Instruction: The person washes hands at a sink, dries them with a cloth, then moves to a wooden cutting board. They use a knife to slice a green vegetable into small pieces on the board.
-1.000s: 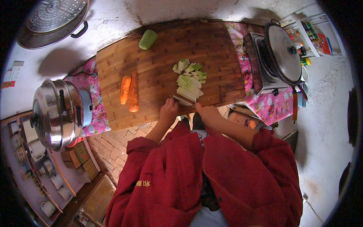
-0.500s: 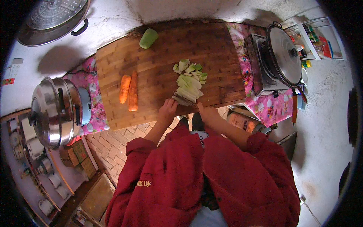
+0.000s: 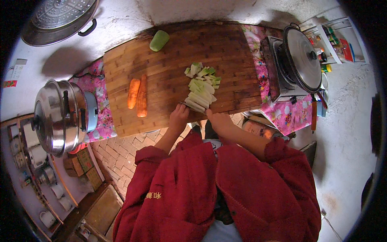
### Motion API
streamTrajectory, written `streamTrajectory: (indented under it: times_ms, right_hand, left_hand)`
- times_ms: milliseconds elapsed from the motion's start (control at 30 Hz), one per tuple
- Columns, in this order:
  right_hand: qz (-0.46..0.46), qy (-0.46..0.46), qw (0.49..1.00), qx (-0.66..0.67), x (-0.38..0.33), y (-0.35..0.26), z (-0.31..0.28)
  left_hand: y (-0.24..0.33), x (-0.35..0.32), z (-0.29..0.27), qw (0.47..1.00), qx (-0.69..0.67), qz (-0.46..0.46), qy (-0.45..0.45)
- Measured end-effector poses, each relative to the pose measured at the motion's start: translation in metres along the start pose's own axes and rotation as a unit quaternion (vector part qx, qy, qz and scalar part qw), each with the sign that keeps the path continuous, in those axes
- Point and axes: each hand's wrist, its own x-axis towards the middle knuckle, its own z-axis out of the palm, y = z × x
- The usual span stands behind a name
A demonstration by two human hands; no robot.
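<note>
- While left hand (image 3: pixel 178 117) pins pale vegetable strips (image 3: pixel 199 99) at frame centre, right hand (image 3: pixel 219 119) grips knife (image 3: pixel 186 106), apparently.
- Strips look light, crisp, slippery; hold from above.

My sleeves (image 3: pixel 189 189) are deep red, with small yellow embroidery on the left one. The striped bamboo cutting board (image 3: pixel 177 68) shows brown bands, darker toward the far edge. On it lie two orange carrots (image 3: pixel 138 94), pale green and white sliced vegetable pieces (image 3: pixel 201 86), and one light green vegetable end (image 3: pixel 159 40). The cloth over the worktop (image 3: pixel 98 101) is pink with a floral print. The lidded steel pot (image 3: pixel 60 117) is silver.
</note>
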Motion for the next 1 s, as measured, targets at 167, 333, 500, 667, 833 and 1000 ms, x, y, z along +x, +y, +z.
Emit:
streamTrajectory:
  times_ms: [167,333,500,667,833,1000]
  right_hand:
    - [-0.017,0.05,0.999,-0.001,0.001,0.029,0.038]
    - [0.001,-0.005,0.999,0.035,-0.003,0.008,0.002]
    - [-0.026,-0.026,0.999,-0.002,-0.004,0.004,-0.019]
    - [-0.018,0.02,1.0,0.002,0.01,0.012,0.022]
    - [0.014,0.031,0.999,0.011,0.021,0.008,0.043]
    - [0.018,0.028,0.999,0.024,0.028,0.025,0.042]
  left_hand:
    - [0.005,0.003,-0.005,1.0,-0.012,-0.013,-0.012]
    - [0.0,-0.001,0.0,1.0,-0.012,0.001,0.022]
    - [0.0,-0.002,0.002,1.0,-0.003,-0.001,0.014]
    - [0.001,-0.001,0.005,0.999,0.009,0.0,0.039]
    - [0.001,-0.006,0.004,1.0,0.008,-0.026,-0.006]
    - [0.006,0.002,0.001,0.997,-0.037,-0.03,0.059]
